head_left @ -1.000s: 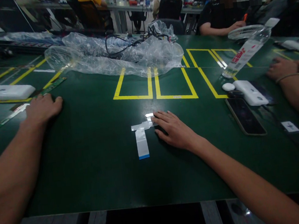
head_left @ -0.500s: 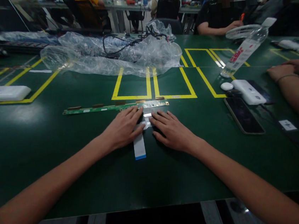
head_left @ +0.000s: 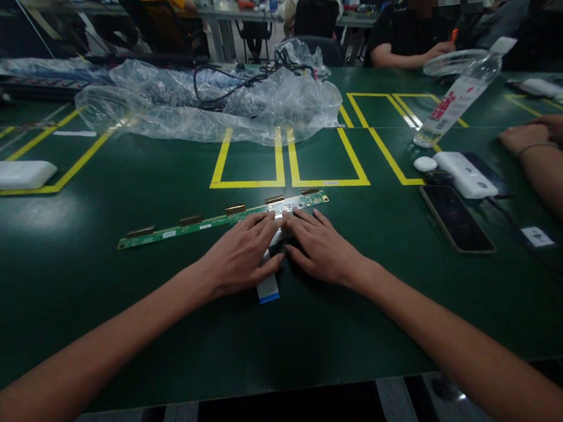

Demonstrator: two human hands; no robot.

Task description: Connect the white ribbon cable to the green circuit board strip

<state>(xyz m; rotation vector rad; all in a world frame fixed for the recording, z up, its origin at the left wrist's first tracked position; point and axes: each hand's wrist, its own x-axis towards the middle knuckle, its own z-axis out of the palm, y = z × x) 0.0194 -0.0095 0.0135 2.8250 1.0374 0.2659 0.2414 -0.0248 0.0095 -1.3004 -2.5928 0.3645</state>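
A long, thin green circuit board (head_left: 197, 226) with brown tabs along its far edge lies on the green table, tilted so its right end is farther from me. A white flat ribbon cable (head_left: 268, 287) with a blue end runs toward me from near the board's right half. My left hand (head_left: 238, 254) lies palm down over part of the cable, fingers stretched out to the board's near edge. Beside it, my right hand (head_left: 321, 247) also lies with fingers extended, its tips touching near the cable's joint with the board. The fingers hide that joint.
Crumpled clear plastic wrap (head_left: 251, 110) with black cables lies beyond the board. To the right are a tilted bottle (head_left: 465, 94), a phone (head_left: 456, 218), a white device (head_left: 465, 175) and another person's arm (head_left: 553, 169). Another white device (head_left: 6, 174) sits at left.
The board's left end has swung toward me, and its right end has shifted slightly right. My hands have drawn closer together, and the cable's blue end has moved slightly right.
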